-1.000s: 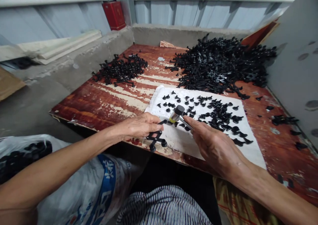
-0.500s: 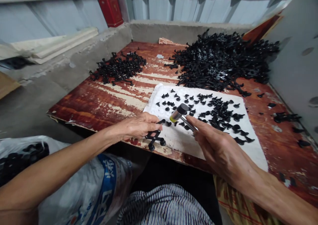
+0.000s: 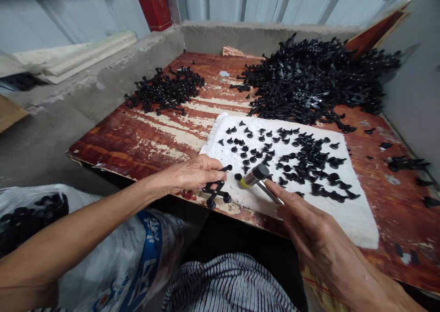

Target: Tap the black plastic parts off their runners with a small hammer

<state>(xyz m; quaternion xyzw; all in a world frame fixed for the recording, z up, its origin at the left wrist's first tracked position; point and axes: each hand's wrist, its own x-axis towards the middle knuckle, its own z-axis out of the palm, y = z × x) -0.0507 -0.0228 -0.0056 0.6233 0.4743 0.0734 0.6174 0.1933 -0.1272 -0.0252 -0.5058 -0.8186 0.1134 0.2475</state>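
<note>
My left hand (image 3: 194, 173) is closed on a black cross-shaped plastic part (image 3: 216, 190) at the near edge of the worn red wooden board (image 3: 144, 137). My right hand (image 3: 305, 225) grips a small hammer (image 3: 256, 175) with a black and yellow head, its head low over the white cloth (image 3: 343, 211), just right of the part. Several small black caps (image 3: 302, 158) lie scattered on the cloth.
A large heap of black cross parts (image 3: 316, 80) fills the board's far right; a smaller heap (image 3: 165, 89) lies far left. A white sack (image 3: 113, 261) holding black parts sits by my left arm. A red box (image 3: 154, 4) stands on the concrete ledge. A grey wall (image 3: 419, 73) bounds the right side.
The hammer head has dropped lower and a little to the right, towards the cloth. My left hand stays on the cross part. The view has shifted slightly.
</note>
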